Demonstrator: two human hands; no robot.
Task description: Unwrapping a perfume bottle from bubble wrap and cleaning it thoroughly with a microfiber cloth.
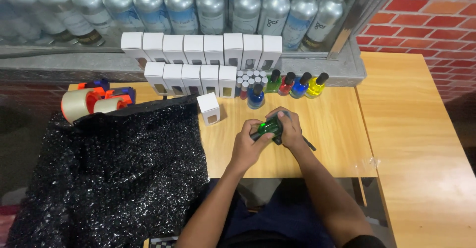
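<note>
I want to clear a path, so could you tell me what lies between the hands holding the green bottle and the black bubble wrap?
In the head view, only bare wooden table lies between the left hand and the black bubble wrap.

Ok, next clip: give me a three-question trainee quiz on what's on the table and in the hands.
1. True or false: both hands are on the green bottle.
2. What lies on the left part of the table? A) black bubble wrap B) a towel C) a tray
3. Which colour is the rightmost bottle in the row at the back of the table?

Key:
1. True: the left hand and right hand hold it together.
2. A: the bubble wrap hangs over the table's edge, with tape rolls behind it.
3. Yellow: the yellow bottle stands right of the blue one.
</note>
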